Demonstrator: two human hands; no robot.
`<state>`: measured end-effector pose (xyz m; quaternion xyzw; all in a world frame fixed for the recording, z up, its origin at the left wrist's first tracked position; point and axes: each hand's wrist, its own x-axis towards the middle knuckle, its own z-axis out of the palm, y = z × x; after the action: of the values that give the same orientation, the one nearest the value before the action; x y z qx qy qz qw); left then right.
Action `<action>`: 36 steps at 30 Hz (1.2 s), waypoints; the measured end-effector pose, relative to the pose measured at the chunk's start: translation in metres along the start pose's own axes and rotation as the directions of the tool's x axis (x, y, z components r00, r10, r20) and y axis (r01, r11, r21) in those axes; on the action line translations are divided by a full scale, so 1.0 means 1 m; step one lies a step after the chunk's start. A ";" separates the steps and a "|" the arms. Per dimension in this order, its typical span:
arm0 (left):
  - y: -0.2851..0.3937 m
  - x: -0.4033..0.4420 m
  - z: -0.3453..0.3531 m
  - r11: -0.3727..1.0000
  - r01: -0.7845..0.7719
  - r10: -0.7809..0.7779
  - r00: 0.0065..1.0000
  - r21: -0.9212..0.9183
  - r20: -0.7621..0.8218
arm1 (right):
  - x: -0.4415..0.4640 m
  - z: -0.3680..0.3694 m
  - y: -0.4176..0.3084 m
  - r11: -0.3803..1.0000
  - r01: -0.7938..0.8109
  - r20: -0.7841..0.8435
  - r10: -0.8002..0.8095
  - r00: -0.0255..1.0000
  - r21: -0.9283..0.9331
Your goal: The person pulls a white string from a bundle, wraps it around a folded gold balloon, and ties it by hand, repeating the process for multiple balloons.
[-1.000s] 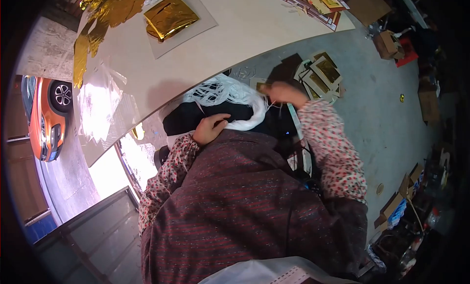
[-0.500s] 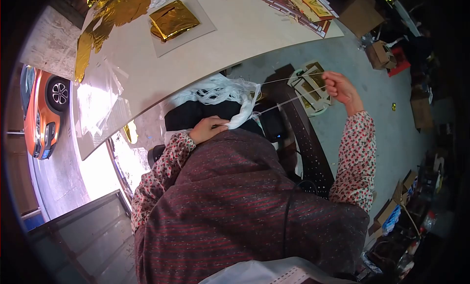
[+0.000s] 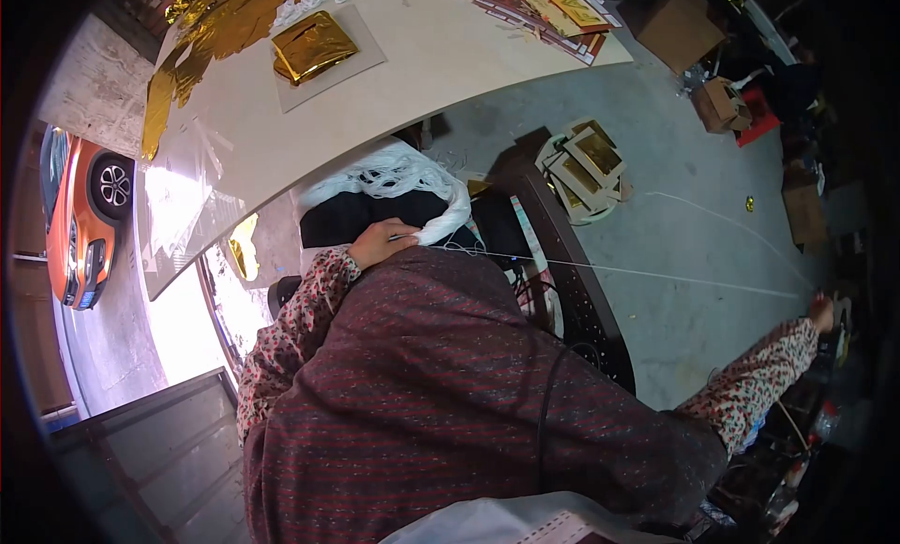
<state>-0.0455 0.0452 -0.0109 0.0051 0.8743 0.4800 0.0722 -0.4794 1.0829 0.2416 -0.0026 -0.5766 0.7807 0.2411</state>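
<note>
A thick hank of white string (image 3: 457,211) lies across my lap, its upper loops spread out under the table edge. My left hand (image 3: 384,242) holds the near end of the hank down against my lap, fingers pressed on it. Far out to the right, my right hand (image 3: 822,312) is closed on a white string (image 3: 656,277), which runs taut from the hank across my lap. Another length of the string curves loosely through the air above it. A few thin loops lie beside the hank. My right fingertips are small and dark in this view.
The pale table (image 3: 412,98) ahead carries gold foil (image 3: 314,47) on a clear sheet and printed red-and-yellow papers (image 3: 553,14). A stool with gold-centred cards (image 3: 581,173) stands to the right, beyond a dark perforated frame (image 3: 572,253). Cardboard boxes (image 3: 680,23) line the right side.
My right hand has swung far out to the right and lower, drawing the string out long from the hank. The left hand stays on the hank. The view has shifted slightly.
</note>
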 end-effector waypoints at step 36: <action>0.009 -0.001 0.005 0.997 0.020 -0.013 0.997 0.081 -0.082 | -0.514 0.518 0.206 0.257 -0.147 0.286 0.927 -0.242 -0.955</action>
<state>-0.0448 0.0539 -0.0056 -0.0187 0.8953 0.4431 0.0403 -0.2487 0.3770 0.0884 0.0890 -0.6985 0.3446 -0.6208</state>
